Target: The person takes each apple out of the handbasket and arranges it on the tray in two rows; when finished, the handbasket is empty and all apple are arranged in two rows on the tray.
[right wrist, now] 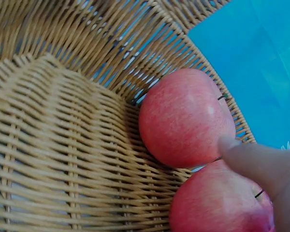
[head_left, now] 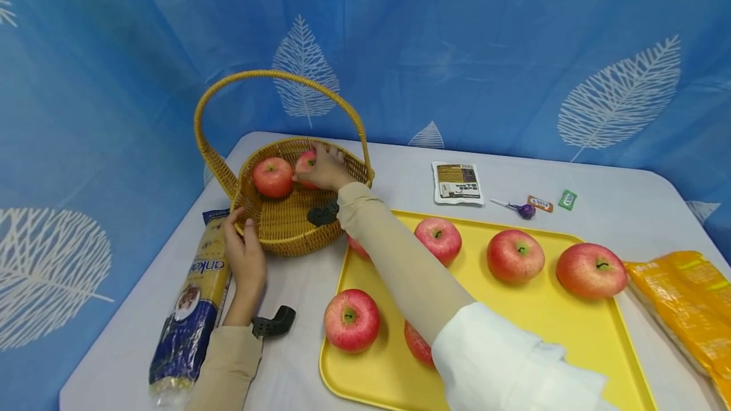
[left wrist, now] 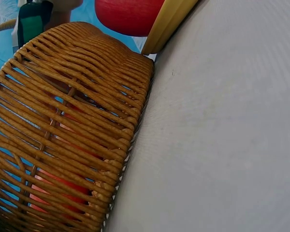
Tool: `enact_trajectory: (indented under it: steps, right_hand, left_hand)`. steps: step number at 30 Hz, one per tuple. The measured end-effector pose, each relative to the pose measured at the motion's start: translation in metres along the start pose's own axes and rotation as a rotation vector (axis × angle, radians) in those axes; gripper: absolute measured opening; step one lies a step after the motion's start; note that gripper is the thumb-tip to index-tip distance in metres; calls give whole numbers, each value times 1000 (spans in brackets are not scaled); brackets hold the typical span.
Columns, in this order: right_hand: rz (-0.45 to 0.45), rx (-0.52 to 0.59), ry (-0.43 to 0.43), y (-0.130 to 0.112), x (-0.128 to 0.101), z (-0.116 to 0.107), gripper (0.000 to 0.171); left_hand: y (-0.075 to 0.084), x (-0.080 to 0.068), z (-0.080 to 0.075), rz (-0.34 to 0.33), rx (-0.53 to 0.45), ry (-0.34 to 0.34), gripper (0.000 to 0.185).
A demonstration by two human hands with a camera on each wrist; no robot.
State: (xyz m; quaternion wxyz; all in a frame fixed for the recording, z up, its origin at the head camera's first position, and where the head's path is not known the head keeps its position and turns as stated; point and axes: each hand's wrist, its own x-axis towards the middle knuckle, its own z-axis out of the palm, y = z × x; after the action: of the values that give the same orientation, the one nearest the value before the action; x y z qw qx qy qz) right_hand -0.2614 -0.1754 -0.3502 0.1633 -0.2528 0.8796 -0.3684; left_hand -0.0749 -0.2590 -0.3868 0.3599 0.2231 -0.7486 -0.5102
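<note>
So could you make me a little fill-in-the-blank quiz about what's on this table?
1. The right hand holds an apple inside the wicker ____.
2. The left hand steadies the basket by its ____.
3. The other apples sit on a ____ tray.
4. Counting the held one, the basket contains ____ apples.

Missing words: basket; rim; yellow; two

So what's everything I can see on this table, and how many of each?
Basket: one, tan wicker with a hoop handle, far left of the table.
Apples in basket: two, red.
Tray: one, yellow, near side.
Apples on tray: at least six, red, two mostly hidden by the arm.
Noodle packet: one, blue, left edge.
Orange bag: one, right edge.
Sachet: one, white, behind tray.
Lollipop: one, purple.
Small wrappers: two, orange and green.
Left hand: on the basket's rim.
Right hand: grips an apple in the basket.
</note>
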Motion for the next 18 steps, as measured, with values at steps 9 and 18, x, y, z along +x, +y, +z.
enact_trajectory:
  steps: [9,18]
  right_hand:
    - [-62,-82,71,11,3,8,91]
    - [-99,-9,123,22,10,12,89]
  left_hand:
    - [-36,8,1,25,26,4,36]
    - [-43,10,3,39,24,13,36]
